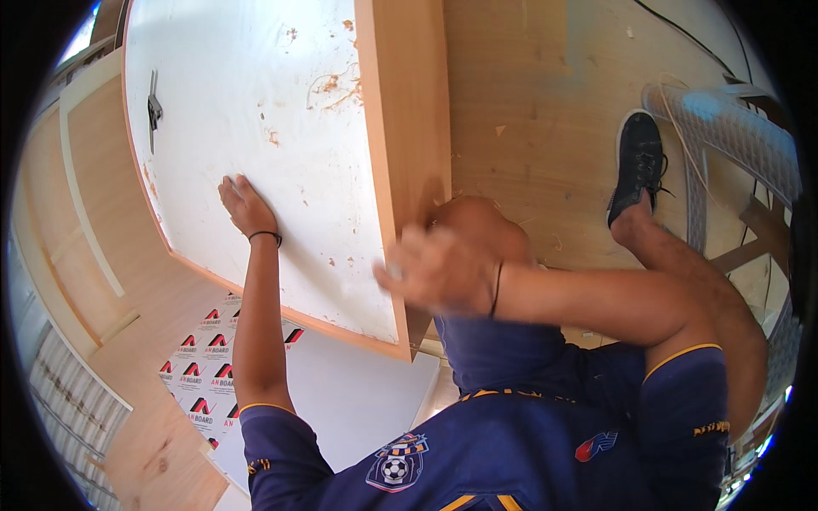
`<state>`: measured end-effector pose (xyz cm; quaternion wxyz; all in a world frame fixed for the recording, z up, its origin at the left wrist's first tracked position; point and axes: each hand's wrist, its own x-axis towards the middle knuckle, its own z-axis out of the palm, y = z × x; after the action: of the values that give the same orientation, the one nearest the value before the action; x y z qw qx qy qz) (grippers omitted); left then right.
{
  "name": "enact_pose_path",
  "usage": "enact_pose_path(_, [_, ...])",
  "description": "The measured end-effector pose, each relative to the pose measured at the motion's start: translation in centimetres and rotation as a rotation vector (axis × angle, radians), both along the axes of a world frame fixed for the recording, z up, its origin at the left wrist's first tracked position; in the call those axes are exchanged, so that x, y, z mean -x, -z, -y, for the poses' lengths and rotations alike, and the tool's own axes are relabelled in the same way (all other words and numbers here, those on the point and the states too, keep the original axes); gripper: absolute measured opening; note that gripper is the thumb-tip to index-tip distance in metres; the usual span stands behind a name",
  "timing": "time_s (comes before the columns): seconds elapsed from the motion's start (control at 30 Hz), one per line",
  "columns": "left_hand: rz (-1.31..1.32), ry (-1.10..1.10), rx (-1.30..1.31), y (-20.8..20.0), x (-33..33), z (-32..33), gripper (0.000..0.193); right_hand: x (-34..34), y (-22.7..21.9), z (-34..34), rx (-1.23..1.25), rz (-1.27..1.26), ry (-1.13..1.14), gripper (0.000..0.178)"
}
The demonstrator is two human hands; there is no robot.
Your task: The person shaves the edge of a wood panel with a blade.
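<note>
A large white panel (311, 162) with light wood-coloured edges fills the upper left, marked by brown glue-like smears and flecks. My left hand (247, 207) rests flat on it, fingers stretched out and holding nothing visible. Over the panel's right edge, beside the wooden side face (413, 111), is my right hand (439, 268). Motion blurs its fingers, so whether it holds anything is unclear. A slim dark metal fitting (153, 111) lies on the panel near its far left edge, apart from both hands.
Below the panel are a white sheet (358, 387) and a board with a repeated red-and-black print (200, 370). My bent knee (486, 226) is close to the wooden side. At right stand my black shoe (639, 162), a metal frame (733, 128) and dark cables (690, 38).
</note>
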<state>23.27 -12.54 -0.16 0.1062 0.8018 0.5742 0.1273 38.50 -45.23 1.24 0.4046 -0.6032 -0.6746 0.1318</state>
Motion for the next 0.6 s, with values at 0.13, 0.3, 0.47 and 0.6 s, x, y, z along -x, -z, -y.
enact_pose_path(0.13, [0.014, 0.013, -0.002, 0.3, 0.9, -0.6, 0.067, -0.4, -1.6, -0.2, 0.002, -0.182, -0.069, 0.021])
enact_pose_path(0.3, [0.004, 0.012, -0.017, -0.2, 1.3, -0.7, 0.068, -15.0, 1.3, -10.1, -0.134, -0.336, 0.538, 0.032])
enact_pose_path(0.47, [0.002, 0.028, -0.013, 0.2, 0.6, -0.6, 0.068, -18.4, 4.4, -12.6, -0.441, -0.172, 0.651, 0.023])
enact_pose_path(0.6, [-0.019, -0.009, -0.015, 0.0, 0.7, -0.2, 0.068, -7.3, 5.3, -7.7, -0.299, 0.123, 0.570, 0.038])
